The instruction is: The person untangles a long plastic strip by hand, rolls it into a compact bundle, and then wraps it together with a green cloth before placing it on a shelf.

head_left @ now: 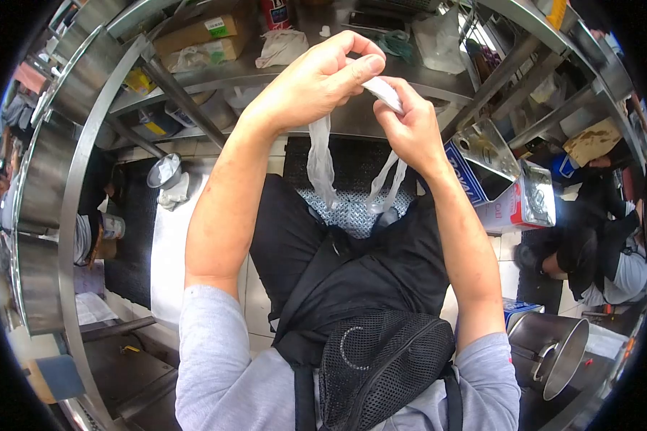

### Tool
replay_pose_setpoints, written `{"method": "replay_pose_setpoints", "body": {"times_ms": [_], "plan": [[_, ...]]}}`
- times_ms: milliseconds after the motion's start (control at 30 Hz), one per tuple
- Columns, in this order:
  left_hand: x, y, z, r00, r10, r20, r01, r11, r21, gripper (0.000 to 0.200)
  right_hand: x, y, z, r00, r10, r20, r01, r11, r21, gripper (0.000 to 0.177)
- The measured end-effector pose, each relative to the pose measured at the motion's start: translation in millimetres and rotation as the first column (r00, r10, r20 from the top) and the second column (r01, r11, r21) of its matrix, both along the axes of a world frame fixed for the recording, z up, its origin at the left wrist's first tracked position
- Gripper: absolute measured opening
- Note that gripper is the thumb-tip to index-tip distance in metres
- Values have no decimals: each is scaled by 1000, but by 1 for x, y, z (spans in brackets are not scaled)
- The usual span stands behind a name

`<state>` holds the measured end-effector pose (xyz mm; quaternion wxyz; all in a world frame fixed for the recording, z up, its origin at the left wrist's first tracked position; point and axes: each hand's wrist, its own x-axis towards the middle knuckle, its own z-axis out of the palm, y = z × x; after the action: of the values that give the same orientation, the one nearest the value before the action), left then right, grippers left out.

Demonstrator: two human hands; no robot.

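White, partly see-through plastic strips (321,161) hang down below my two hands, over a patterned metal surface between my knees. My left hand (331,75) is raised at the top centre, its fingers curled and pinched on one end of a folded white piece (383,93). Close beside it on the right, my right hand (412,122) has its thumb and fingers closed round the other end of that piece. The two hands are almost touching. Whether the hanging strips and the folded piece are one thing cannot be made out.
A steel shelf (352,118) with cardboard boxes (194,36) and cloths lies ahead. Metal tins (517,197) stand at the right, a steel pot (553,352) lower right. At the left are a small bowl (167,171) and metal racks. A person (618,251) is at the far right.
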<state>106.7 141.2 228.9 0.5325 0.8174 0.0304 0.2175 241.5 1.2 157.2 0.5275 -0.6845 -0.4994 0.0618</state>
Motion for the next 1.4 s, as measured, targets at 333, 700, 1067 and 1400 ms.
{"method": "replay_pose_setpoints", "body": {"times_ms": [333,700,1067,1400], "plan": [[4,-8,-6,999,-3,51,8,995,-104,31,-9,2,-27,986,41,-160,-32,998,56,28],[18,-13,-5,988,79,134,-88,994,64,32,-2,-1,-11,951,298,-79,-301,953,-22,87],[23,-30,3,981,113,155,-144,967,209,28,-26,20,-15,874,436,-214,-412,899,149,50],[-30,34,-4,930,255,264,-152,923,-354,30,-23,-5,-45,766,387,-513,-408,910,76,29]]}}
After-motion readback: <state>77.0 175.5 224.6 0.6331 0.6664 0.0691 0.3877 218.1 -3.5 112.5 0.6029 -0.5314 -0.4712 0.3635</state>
